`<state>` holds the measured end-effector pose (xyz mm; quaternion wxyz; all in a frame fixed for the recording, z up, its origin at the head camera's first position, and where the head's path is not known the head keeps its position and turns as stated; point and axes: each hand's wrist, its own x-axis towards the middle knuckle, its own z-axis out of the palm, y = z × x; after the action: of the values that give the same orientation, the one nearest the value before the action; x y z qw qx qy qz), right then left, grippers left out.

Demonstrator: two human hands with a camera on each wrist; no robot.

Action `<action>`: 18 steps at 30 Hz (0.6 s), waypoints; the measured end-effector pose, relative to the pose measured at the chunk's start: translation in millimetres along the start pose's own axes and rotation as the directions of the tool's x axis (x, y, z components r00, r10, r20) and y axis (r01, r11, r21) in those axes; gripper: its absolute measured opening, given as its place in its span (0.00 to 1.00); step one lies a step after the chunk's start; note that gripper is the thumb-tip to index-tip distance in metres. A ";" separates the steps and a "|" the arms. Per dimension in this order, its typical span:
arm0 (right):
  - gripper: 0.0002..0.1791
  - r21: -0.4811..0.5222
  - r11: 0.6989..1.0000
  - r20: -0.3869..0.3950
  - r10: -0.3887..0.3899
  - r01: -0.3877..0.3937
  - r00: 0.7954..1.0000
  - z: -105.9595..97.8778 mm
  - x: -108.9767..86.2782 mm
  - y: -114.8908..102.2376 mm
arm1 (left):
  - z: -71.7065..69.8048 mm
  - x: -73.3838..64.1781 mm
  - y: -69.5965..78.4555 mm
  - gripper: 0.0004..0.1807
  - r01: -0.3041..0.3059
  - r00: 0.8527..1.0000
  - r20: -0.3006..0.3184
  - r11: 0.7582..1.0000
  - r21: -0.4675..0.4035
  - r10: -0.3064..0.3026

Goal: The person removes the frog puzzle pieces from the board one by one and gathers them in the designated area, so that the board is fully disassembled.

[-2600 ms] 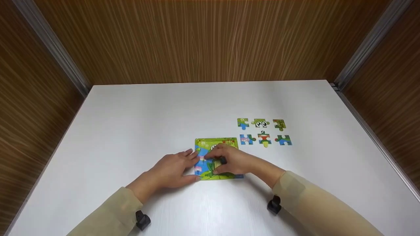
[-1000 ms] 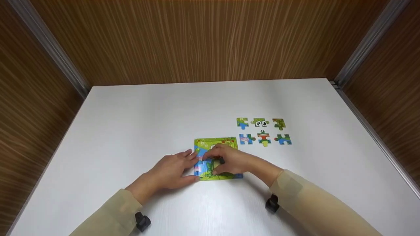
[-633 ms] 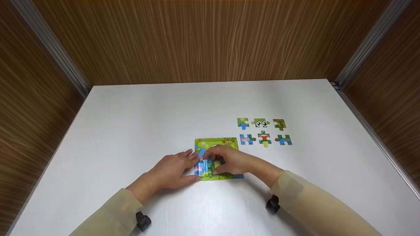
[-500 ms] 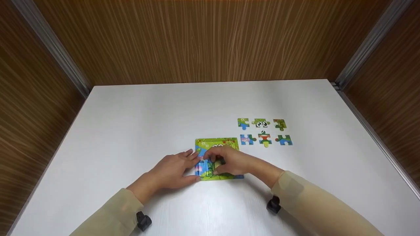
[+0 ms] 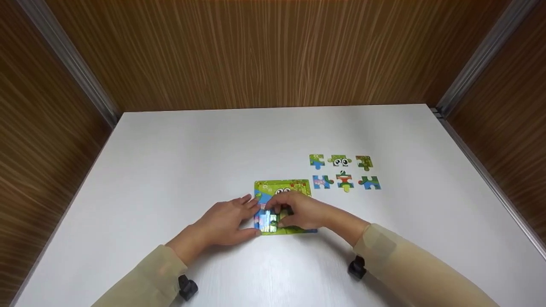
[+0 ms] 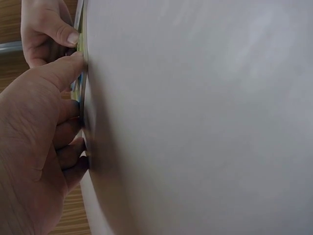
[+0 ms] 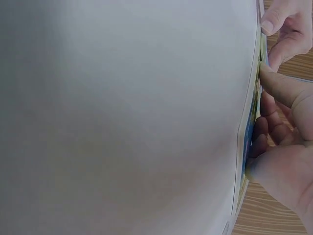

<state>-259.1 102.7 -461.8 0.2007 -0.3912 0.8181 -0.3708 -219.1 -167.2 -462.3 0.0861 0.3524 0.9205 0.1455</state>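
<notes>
A small frog jigsaw board (image 5: 283,183) with a green border lies flat on the white table. My left hand (image 5: 226,221) rests along its left side, thumb at the lower left corner and fingertips on the edge. My right hand (image 5: 303,209) is over the board with index finger and thumb bent, pinching a blue-and-green jigsaw piece (image 5: 267,221) at the lower left. That piece shines with glare and looks tilted. The right hand covers much of the board's right half. In the left wrist view, the left hand (image 6: 34,122) touches the board's edge.
Several loose jigsaw pieces lie in two rows to the right of and beyond the board, among them a piece with frog eyes (image 5: 340,162) and a red-mouthed piece (image 5: 344,181). Wood-grain panels (image 5: 273,55) enclose the table (image 5: 192,149) at the back and sides.
The glare on the lower left piece has grown and spread as its tilt changed under my right fingers. The right hand has shifted only slightly; the left hand stays put.
</notes>
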 end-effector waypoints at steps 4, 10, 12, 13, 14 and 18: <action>0.21 -0.007 1.000 0.006 0.015 -0.015 1.000 -0.2 0.0 -1.9 | 0.2 0.6 -0.6 0.39 -0.008 1.000 -0.004 1.000 0.010 0.008; 0.19 -0.031 0.999 0.008 -0.029 0.029 1.000 0.7 0.5 0.1 | 0.9 0.1 -0.9 0.38 -0.003 1.000 -0.009 1.000 0.001 0.003; 0.19 -0.048 0.997 0.005 -0.056 0.056 0.998 1.4 0.7 1.1 | 1.2 0.0 -1.0 0.38 -0.008 1.000 -0.017 1.000 0.001 0.008; 0.20 -0.056 0.996 0.005 -0.064 0.064 0.998 1.7 0.8 1.7 | 1.3 0.0 -1.1 0.38 -0.011 1.000 -0.020 1.000 0.001 0.011; 0.21 -0.061 0.995 0.004 -0.072 0.072 0.997 2.1 0.8 2.1 | 1.4 0.0 -1.1 0.38 -0.013 1.000 -0.022 1.000 0.002 0.013; 0.29 -0.100 0.993 -0.006 -0.069 0.068 0.998 3.9 0.0 2.8 | 2.0 0.4 -1.6 0.38 -0.016 1.000 -0.018 1.000 0.004 0.016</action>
<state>-258.0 102.2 -466.5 0.1643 -0.4267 0.8226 -0.3380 -219.8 -167.6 -464.7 0.0760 0.3584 0.9187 0.1476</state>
